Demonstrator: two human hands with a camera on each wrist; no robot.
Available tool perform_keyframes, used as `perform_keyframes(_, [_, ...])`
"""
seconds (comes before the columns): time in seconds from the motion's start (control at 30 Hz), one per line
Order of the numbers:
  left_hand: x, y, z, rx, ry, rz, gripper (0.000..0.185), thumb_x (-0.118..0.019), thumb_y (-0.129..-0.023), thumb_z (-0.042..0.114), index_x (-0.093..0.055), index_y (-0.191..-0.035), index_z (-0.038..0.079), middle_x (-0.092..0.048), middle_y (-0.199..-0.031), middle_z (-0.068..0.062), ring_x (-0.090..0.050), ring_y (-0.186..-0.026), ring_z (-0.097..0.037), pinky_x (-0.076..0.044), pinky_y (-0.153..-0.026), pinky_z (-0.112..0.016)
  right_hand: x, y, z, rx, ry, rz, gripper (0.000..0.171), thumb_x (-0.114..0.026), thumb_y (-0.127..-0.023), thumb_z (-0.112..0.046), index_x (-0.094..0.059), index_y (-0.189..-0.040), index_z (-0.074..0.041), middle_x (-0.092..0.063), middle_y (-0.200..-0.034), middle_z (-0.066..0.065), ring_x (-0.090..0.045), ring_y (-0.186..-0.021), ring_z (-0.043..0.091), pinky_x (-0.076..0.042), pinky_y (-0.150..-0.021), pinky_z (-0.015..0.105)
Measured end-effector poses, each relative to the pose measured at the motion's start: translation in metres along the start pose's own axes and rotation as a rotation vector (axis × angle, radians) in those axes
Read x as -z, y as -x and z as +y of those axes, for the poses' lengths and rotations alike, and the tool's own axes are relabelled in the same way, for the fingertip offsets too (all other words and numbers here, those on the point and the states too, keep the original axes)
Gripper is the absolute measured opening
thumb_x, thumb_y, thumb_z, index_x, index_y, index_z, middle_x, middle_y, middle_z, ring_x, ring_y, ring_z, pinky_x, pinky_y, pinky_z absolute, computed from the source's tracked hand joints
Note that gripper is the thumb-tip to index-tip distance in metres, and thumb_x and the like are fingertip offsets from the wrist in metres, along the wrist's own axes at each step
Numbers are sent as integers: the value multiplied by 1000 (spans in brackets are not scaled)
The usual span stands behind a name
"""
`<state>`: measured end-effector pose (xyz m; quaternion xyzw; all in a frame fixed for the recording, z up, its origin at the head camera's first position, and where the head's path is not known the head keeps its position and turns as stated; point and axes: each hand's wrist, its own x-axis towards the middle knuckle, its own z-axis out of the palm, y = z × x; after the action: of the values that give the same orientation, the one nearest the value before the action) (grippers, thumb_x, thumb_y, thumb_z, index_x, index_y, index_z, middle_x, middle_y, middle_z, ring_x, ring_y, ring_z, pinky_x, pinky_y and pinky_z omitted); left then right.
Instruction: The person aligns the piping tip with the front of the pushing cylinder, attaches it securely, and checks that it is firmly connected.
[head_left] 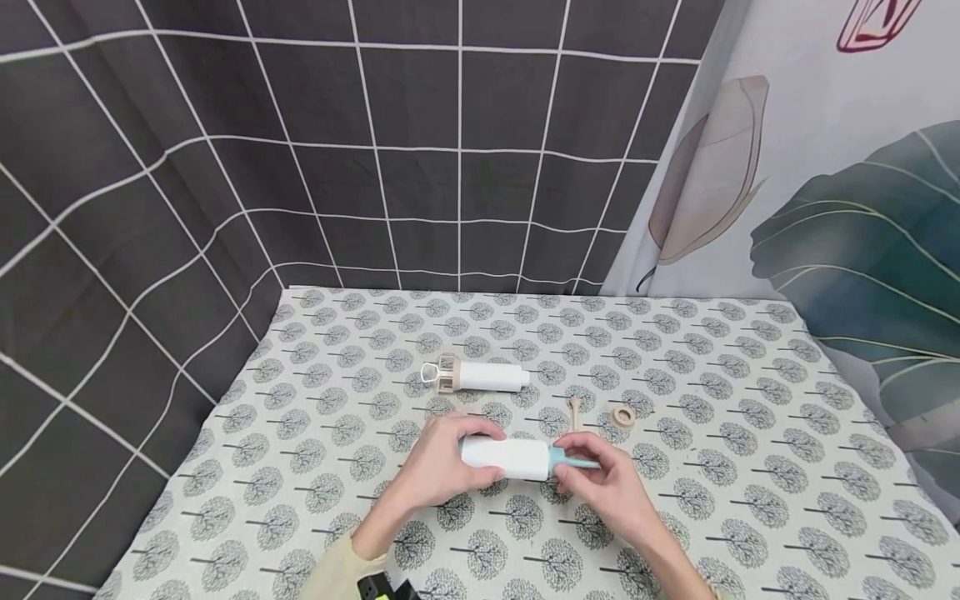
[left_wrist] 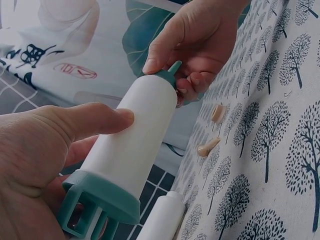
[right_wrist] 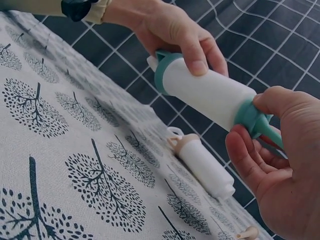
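The left hand (head_left: 438,467) grips the white tube (head_left: 504,457) while the right hand (head_left: 600,487) pinches its teal nozzle (head_left: 573,461), just above the tree-print tablecloth (head_left: 750,467). Behind lie a beige-capped tube (head_left: 480,376), a beige tip (head_left: 574,410) and ring (head_left: 624,415); dark grid curtain (head_left: 300,167) and leaf-print curtain (head_left: 847,208) enclose the table.

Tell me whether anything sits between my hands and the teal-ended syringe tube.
Nothing visible does: the left hand grips the white barrel of the teal-ended syringe tube, and the right hand pinches its teal nozzle.
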<state>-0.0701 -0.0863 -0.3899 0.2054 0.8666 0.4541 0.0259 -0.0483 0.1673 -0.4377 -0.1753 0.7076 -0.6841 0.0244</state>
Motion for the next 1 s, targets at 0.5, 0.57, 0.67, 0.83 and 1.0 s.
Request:
perform_keyframes(0.5, [0,1,1,0,-9,-3,43,-90,-66,10,-75,-106,15,-71,-106,2,-58,-93,-17,-45,-83,-44,-1,1,-4,-79,17,40,19,-65,-94,-1,-61,-106,13,-67,-87,14,-67,-68,20,-59,-61,37])
perform_keyframes(0.57, [0,1,1,4,-7,-3,43,-90,-65,10,-75,-106,16,-71,-106,2,-58,-93,-17,-45,-83,-44,-2,1,-4,-79,15,42,18,-65,-94,0,-61,-106,13,-67,-87,14,-67,-67,22,-59,-61,37])
perform_keyframes(0.67, [0,1,1,1,-1,-4,43,-90,-66,10,-75,-106,16,-71,-106,2,-58,-93,-17,-46,-82,-43,-2,1,-5,-80,29,46,21,-64,-94,-1,-60,-109,13,-67,-90,16,-66,-66,27,-59,-62,35])
perform_keyframes(0.83, [-1,0,-1,-8,13,-6,43,-89,-66,10,-75,-106,15,-71,-106,2,-59,-93,-16,-47,-82,-41,-2,2,-8,-123,32,68,30,-64,-94,-1,-56,-119,13,-65,-97,20,-65,-64,26,-59,-62,36])
perform_keyframes(1.0, [-2,-1,-2,-16,15,1,42,-90,-67,11,-75,-106,14,-72,-105,2,-59,-92,-15,-46,-82,-40,0,2,-7,-121,-3,50,36,-64,-94,-1,-51,-126,11,-63,-108,23,-66,-65,24,-58,-61,44])
